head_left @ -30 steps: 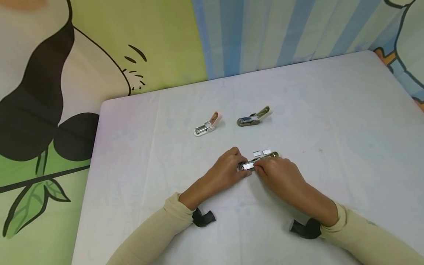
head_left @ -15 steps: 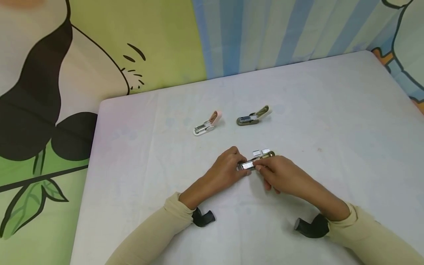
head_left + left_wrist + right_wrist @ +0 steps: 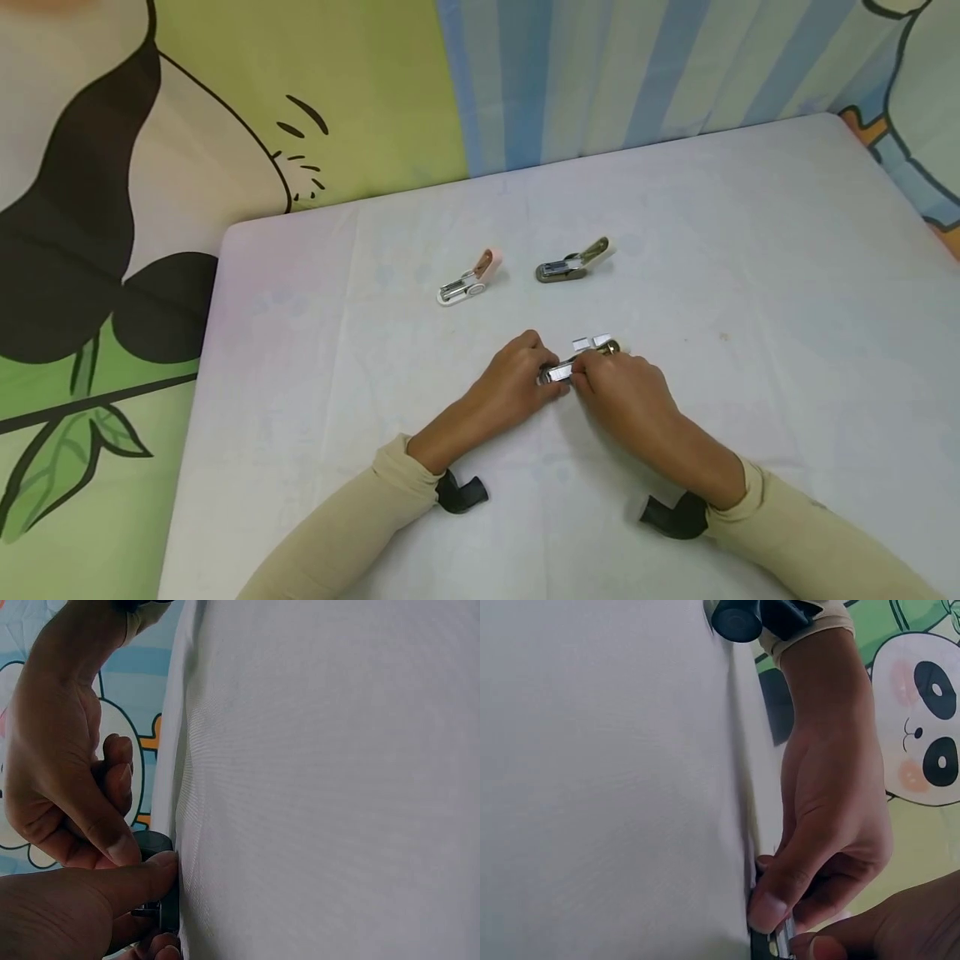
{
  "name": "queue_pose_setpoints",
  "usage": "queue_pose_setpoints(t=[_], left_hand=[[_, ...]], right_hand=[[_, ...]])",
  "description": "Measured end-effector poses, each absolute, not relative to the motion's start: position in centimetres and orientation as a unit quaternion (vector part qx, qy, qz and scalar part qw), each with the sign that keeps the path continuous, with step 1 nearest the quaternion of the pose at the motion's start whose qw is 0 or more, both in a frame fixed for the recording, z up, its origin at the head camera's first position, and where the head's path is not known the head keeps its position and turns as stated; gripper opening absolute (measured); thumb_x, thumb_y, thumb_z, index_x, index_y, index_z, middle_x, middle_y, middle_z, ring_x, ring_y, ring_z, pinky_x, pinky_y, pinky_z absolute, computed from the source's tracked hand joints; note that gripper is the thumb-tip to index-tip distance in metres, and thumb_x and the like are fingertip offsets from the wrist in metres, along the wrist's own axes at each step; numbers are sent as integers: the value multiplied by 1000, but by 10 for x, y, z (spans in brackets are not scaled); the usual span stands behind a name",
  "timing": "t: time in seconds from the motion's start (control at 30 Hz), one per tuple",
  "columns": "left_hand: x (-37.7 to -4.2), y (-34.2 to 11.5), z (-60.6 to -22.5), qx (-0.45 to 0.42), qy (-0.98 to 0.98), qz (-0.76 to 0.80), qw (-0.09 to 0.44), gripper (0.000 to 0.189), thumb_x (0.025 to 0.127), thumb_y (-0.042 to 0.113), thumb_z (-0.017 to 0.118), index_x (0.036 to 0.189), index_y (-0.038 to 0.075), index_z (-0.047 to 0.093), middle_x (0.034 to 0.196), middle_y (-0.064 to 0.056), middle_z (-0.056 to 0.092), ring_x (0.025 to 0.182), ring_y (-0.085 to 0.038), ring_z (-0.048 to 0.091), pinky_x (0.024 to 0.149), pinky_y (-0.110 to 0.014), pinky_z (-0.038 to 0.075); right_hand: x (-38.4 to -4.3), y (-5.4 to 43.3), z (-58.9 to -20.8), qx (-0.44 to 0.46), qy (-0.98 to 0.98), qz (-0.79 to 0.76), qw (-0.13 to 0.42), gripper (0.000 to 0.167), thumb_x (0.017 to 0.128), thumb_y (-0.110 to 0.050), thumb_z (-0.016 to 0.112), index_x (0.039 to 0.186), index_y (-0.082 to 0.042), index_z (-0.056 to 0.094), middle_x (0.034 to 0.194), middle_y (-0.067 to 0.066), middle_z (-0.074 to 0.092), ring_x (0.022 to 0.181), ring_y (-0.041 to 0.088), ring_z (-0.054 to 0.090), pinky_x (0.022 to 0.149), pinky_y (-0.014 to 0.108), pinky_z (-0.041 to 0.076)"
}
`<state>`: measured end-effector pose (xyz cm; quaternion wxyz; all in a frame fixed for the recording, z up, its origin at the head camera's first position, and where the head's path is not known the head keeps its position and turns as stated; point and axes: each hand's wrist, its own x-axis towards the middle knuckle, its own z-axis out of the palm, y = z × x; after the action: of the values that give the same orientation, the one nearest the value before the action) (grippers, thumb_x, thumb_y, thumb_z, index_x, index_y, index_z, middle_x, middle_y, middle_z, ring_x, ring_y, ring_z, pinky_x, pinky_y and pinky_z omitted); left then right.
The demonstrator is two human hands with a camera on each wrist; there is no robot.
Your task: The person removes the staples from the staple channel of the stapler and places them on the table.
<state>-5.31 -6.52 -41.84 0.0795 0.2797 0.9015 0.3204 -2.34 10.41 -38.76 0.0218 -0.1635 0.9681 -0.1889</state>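
Observation:
A small stapler (image 3: 546,377) lies opened out under both hands, its raised cover end (image 3: 612,347) showing past the right knuckles. My left hand (image 3: 517,379) grips the base end between thumb and fingers; in the left wrist view its thumb (image 3: 154,876) presses along the side. A shiny staple strip (image 3: 561,372) sits over the stapler's channel. My right hand (image 3: 626,396) pinches at the strip's right end with thumb and curled index finger, covering the stapler's middle. Two more staple strips (image 3: 581,343) lie just behind the stapler.
On the white cloth-covered table (image 3: 375,358), farther back, stand a white and pink stapler (image 3: 468,279) and an olive green stapler (image 3: 573,262), both with covers raised. Black wrist mounts (image 3: 459,493) protrude below the sleeves. A printed cloth wall (image 3: 360,100) borders the table's far edge.
The right hand opened outward half a second ago, showing its lower fingers, and has since turned back in over the stapler, slightly left. The left hand keeps its hold.

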Motion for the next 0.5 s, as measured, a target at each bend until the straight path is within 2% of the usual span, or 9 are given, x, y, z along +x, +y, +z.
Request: queue_pose_setpoints(t=[0.5], left_hand=[[-51, -64, -418, 275, 903, 323, 71, 27, 82, 17, 81, 100, -1, 73, 87, -3, 53, 77, -13, 50, 68, -21, 42]], right_hand=[[-23, 109, -388, -144, 960, -238, 24, 7, 88, -8, 70, 93, -4, 74, 83, 6, 70, 68, 24, 63, 54, 39, 46]])
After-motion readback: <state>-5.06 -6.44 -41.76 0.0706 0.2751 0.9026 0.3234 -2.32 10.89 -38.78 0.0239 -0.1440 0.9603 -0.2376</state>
